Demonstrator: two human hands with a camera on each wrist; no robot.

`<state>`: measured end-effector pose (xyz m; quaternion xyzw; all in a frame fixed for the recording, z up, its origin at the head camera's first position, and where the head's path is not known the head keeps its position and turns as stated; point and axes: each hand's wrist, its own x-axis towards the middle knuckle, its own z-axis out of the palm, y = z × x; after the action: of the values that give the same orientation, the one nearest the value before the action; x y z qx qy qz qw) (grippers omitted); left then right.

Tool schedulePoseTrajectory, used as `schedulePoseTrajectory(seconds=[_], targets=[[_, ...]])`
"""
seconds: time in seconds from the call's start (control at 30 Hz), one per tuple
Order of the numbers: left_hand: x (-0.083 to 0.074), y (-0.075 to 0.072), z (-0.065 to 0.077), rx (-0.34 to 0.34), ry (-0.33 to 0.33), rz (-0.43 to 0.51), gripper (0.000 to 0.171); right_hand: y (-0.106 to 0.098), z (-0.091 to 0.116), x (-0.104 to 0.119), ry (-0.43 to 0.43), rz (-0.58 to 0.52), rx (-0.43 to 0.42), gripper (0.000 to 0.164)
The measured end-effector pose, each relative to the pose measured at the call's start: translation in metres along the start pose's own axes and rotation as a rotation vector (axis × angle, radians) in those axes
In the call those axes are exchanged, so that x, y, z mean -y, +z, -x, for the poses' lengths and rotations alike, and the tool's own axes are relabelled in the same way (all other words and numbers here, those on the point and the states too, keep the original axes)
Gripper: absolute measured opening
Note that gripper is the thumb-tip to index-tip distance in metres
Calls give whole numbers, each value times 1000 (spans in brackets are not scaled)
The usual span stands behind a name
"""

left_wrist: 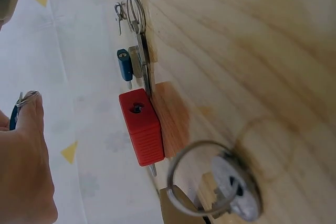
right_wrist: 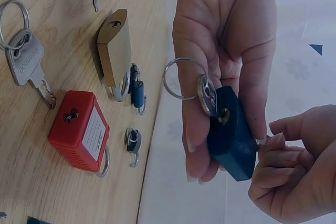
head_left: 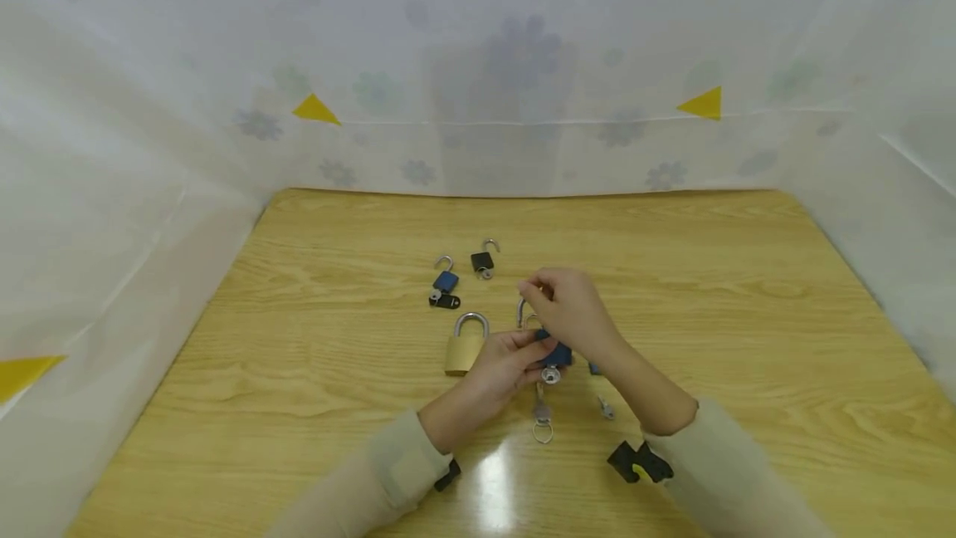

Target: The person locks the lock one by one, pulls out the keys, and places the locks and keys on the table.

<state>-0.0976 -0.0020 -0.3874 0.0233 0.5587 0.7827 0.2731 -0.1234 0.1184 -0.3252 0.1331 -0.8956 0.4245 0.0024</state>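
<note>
My left hand grips a blue padlock by its body, held above the table. A key with a ring sits in its keyhole. With thumb and fingers, my right hand pinches at the shackle end of this padlock; in the right wrist view the fingertips cover most of the metal there. Next to the hands a brass padlock stands on the table. A red padlock with a white label is seen in both wrist views. Close by lies a loose key on a ring.
Farther back lie a small blue padlock and a small black padlock, both with raised shackles and keys. Another small key lies to the right. White flowered sheeting encloses the wooden table at the back and sides.
</note>
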Motion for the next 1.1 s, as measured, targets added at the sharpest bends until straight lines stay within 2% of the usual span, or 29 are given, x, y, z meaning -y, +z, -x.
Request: schedulePoseTrajectory(seconds=[0.2, 0.37, 0.57, 0.8, 0.9, 1.1], targets=[[0, -1, 2, -9, 9, 9, 34, 2, -2, 2, 12, 16, 16, 24], [-2, -2, 3, -20, 15, -3, 34, 0, -3, -5, 8, -86, 44, 25], [-2, -4, 4, -17, 15, -6, 34, -9, -3, -20, -2, -231, 147, 23], [-3, -6, 9, 0, 7, 7, 33, -23, 2, -31, 36, -145, 220, 24], [-4, -6, 10, 11, 19, 2, 34, -26, 3, -35, 31, -175, 226, 23], [-5, -5, 10, -1, 12, -1, 34, -24, 5, -43, -67, -198, 193, 21]])
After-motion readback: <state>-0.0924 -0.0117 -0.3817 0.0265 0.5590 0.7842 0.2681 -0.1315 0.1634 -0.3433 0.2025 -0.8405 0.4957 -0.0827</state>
